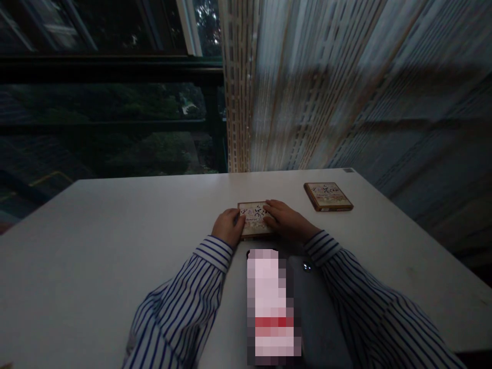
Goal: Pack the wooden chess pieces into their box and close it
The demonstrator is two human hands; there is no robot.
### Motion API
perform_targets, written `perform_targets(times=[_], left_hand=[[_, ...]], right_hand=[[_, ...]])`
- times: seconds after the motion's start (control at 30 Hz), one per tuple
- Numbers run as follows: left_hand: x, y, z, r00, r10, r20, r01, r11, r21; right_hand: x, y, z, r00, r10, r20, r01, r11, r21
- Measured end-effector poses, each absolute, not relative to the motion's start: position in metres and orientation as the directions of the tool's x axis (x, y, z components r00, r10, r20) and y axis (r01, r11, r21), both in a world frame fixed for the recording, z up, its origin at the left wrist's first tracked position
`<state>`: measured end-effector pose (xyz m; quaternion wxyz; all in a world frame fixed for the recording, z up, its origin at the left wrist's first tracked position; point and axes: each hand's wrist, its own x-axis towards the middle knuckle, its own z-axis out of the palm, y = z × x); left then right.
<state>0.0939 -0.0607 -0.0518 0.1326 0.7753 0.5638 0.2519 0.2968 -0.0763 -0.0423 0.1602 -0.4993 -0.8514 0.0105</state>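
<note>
A small flat box [253, 215] with a patterned pale lid and brown edges lies on the white table [115, 241] in front of me. My left hand [229, 226] grips its left edge with curled fingers. My right hand [286, 219] rests over its right side, fingers bent across the lid. Both sleeves are white with blue stripes. A second, similar box [328, 196] lies flat further back to the right, apart from both hands.
A dark flat object [307, 287] lies on the table between my forearms, partly covered by a blurred patch. Beyond the table's far edge are a dark window at the left and a pale striped curtain [346, 82] at the right.
</note>
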Motion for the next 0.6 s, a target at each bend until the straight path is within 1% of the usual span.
perform_targets(times=[0.1,0.2,0.27,0.33,0.43,0.53,0.6], left_hand=[[0.094,-0.062,-0.051,0.25,0.943,0.218,0.827,-0.325,0.46],[0.094,-0.063,-0.052,0.225,0.951,0.212,0.843,-0.3,0.448],[0.093,-0.064,-0.053,0.232,0.945,0.232,0.838,-0.315,0.446],[0.092,-0.064,-0.055,0.244,0.936,0.254,0.834,-0.336,0.438],[0.091,-0.065,-0.056,0.208,0.943,0.259,0.853,-0.304,0.425],[0.093,-0.066,-0.055,0.188,0.95,0.25,0.863,-0.281,0.419],[0.094,-0.068,-0.053,0.192,0.955,0.226,0.853,-0.276,0.442]], right_hand=[[0.297,-0.077,-0.042,-0.449,0.857,0.255,0.846,0.499,-0.187],[0.298,-0.079,-0.041,-0.379,0.89,0.254,0.873,0.435,-0.222],[0.299,-0.083,-0.038,-0.332,0.912,0.24,0.893,0.386,-0.233],[0.3,-0.086,-0.035,-0.314,0.928,0.2,0.908,0.355,-0.221],[0.299,-0.09,-0.031,-0.293,0.946,0.137,0.933,0.314,-0.177],[0.297,-0.091,-0.029,-0.273,0.955,0.118,0.947,0.288,-0.143],[0.296,-0.09,-0.028,-0.269,0.958,0.1,0.95,0.281,-0.136]])
